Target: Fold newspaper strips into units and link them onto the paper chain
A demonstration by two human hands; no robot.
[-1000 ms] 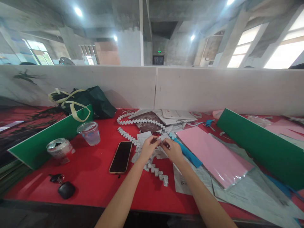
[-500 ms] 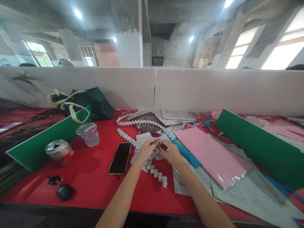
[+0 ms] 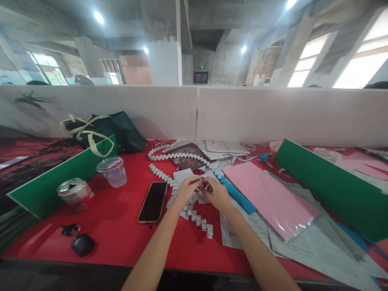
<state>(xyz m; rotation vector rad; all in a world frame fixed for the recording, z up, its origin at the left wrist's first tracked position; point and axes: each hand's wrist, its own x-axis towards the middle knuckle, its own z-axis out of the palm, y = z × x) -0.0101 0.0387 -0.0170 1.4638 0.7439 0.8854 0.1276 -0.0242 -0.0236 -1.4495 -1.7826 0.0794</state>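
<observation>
Left grip: the thumb and fingers of our left hand [image 3: 187,191] are closed in a pinch on a small pale piece [image 3: 200,179], too small for us to identify.
Right grip: our right hand [image 3: 218,195] meets the left at the fingertips, its fingers bent around the same spot; we cannot tell whether it grips the piece too.
Beneath the hands: we see loose white paper slips [image 3: 182,175] scattered on the red tabletop [image 3: 118,230].
Zigzag chain: the long white chain of folded links [image 3: 186,155] curves behind our hands, with light-blue links near our right hand.
Right of the hands: a flat bright-blue strip [image 3: 242,200] lies alongside a pink sheet pack in shiny clear plastic [image 3: 269,198], which rests on grey printed papers.
Left of the hands: a black-screened phone [image 3: 152,203] lies flat; farther off we see a clear plastic cup [image 3: 112,173], a red-and-silver can [image 3: 75,195] and a black key fob [image 3: 83,245].
Outer edge: a dark green bag with cream handles [image 3: 125,131] sits against the white partition [image 3: 273,113].
</observation>
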